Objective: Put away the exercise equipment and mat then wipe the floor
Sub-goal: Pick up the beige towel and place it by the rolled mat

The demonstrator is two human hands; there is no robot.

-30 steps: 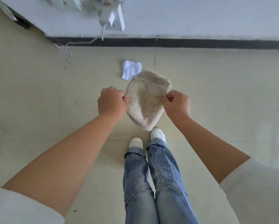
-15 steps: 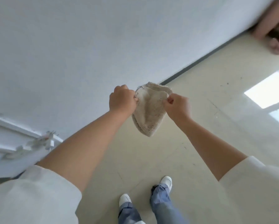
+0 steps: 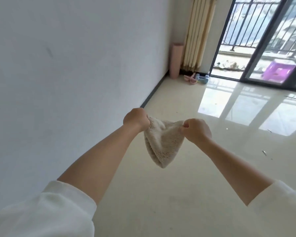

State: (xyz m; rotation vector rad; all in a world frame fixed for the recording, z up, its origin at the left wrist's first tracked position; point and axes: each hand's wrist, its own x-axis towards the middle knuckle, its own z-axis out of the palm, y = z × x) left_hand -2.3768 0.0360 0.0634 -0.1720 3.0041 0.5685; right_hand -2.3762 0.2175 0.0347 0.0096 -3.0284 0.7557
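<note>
Left hand [image 3: 135, 119] and right hand [image 3: 196, 130] each pinch a top corner of the cloth [image 3: 162, 142], hanging above the floor [image 3: 161, 194]; rolled mat [image 3: 176, 59] upright in far corner.

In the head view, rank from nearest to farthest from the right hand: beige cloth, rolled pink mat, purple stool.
1. Beige cloth: pinched in the right hand.
2. Rolled pink mat: upright in the far corner, by the curtain.
3. Purple stool: outside, behind the glass door.
</note>
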